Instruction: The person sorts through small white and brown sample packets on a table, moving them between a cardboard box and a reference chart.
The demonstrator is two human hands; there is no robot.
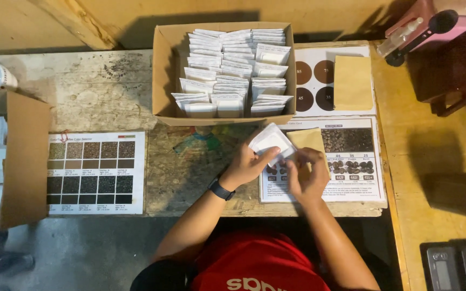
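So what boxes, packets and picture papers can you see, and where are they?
Cardboard box: top middle, brown, full of white packets.
White packet: held in both hands, flat.
Colour chart: left, dark squares.
Bean chart: right, white sheet.
Tan envelope: top right.

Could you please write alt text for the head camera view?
Both hands, left hand and right hand, hold a small white packet above a printed chart on a worn table. Behind them, a cardboard box holds rows of similar white packets.
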